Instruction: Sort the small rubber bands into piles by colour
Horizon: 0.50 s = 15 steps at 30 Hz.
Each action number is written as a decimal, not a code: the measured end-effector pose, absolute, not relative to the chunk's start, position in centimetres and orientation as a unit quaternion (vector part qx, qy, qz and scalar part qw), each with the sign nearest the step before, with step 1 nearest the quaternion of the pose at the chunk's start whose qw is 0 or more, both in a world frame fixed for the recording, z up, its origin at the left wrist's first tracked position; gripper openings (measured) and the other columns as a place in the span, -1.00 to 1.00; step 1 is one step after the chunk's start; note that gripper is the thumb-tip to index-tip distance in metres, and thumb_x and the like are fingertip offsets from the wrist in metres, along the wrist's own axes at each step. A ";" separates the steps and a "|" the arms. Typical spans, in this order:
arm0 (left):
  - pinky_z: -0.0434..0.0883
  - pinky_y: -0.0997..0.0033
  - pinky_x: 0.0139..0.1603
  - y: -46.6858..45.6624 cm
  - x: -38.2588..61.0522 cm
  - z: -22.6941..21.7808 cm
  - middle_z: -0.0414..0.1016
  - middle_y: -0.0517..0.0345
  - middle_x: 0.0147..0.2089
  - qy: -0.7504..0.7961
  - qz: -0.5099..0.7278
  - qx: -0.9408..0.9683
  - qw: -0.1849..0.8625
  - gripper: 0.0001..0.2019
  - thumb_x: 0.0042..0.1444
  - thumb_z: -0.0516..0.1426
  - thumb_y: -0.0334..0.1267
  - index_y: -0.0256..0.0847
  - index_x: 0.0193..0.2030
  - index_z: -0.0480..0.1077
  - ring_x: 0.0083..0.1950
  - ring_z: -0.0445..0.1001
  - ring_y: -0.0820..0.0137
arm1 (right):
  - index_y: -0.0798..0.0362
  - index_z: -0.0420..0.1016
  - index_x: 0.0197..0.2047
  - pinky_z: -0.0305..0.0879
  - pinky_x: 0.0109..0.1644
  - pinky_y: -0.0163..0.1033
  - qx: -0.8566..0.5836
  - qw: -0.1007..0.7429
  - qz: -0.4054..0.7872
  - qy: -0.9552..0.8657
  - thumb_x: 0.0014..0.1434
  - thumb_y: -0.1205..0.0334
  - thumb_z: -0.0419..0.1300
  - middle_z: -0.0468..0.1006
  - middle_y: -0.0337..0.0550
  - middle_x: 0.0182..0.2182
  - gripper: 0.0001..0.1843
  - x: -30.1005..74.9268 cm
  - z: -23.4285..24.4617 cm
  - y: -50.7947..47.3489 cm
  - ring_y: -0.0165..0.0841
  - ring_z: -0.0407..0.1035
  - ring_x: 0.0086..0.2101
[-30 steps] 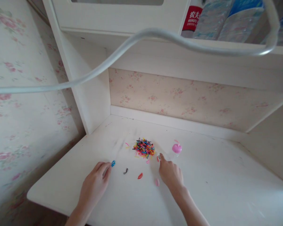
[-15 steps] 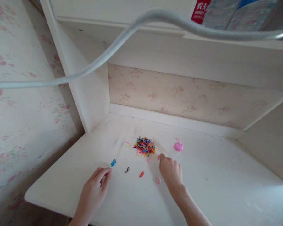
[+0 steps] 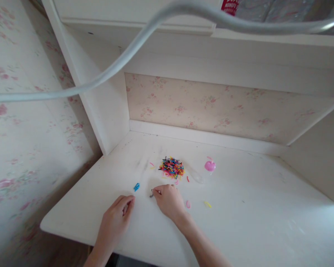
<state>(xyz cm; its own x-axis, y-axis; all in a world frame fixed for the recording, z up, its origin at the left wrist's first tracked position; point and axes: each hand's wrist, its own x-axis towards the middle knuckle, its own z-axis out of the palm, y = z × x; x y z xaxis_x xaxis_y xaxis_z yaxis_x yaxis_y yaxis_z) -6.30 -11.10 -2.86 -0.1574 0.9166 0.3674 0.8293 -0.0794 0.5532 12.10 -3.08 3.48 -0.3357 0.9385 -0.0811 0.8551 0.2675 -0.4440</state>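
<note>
My right hand (image 3: 169,202) is closed in a pinch over the desk, its fingertips on a small black rubber band (image 3: 151,195). To its left, my left hand (image 3: 116,217) rests low with thumb and fingers pressed together; anything between them is hidden. Just beyond the left fingertips lies a small group of blue rubber bands (image 3: 136,187). A heap of multicoloured rubber bands (image 3: 172,168) sits farther back. Right of my right hand are a pink rubber band (image 3: 188,204) and a yellow rubber band (image 3: 208,204). A small red band (image 3: 187,178) lies near the heap.
A shiny pink round object (image 3: 210,165) stands right of the heap, with a clear, see-through item (image 3: 198,178) nearby. The white desk (image 3: 267,222) backs onto a panel under a shelf. A pale cable (image 3: 122,63) crosses the upper view.
My right hand has moved left from beside the heap to the black rubber band. The yellow band has come into sight, and the orange-red band is now covered. My left hand stays nearly still.
</note>
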 end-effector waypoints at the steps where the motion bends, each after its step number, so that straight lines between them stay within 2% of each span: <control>1: 0.39 0.50 -0.38 -11.1 -6.3 -2.9 0.50 0.22 -0.32 0.673 0.347 0.649 0.063 -0.76 0.26 -0.03 -0.12 -0.10 -0.17 0.42 -0.46 0.40 0.47 | -0.07 0.63 -0.37 0.21 -0.32 -0.35 -0.572 0.087 0.192 -0.793 0.21 0.20 -0.01 0.63 -0.13 -0.38 -0.64 11.9 3.5 -3.0 -0.30 0.50 -0.32; 6: 0.39 0.50 -0.38 -11.0 -6.3 -2.8 0.49 0.21 -0.33 0.675 0.347 0.647 0.072 -0.75 0.26 -0.04 -0.11 -0.11 -0.19 0.42 -0.46 0.41 0.47 | -0.09 0.63 -0.32 0.24 -0.30 -0.30 -0.580 0.048 0.152 -0.799 0.20 0.23 0.00 0.62 -0.10 -0.34 -0.66 11.8 3.2 -3.3 -0.26 0.50 -0.31; 15: 0.38 0.48 -0.35 -10.9 -6.2 -2.6 0.49 0.21 -0.30 0.680 0.342 0.643 0.085 -0.77 0.26 -0.03 -0.13 -0.12 -0.17 0.41 -0.42 0.41 0.46 | -0.08 0.61 -0.35 0.17 -0.35 -0.36 -0.572 0.068 0.148 -0.804 0.23 0.22 -0.04 0.62 -0.14 -0.37 -0.63 12.5 3.5 -3.3 -0.33 0.47 -0.37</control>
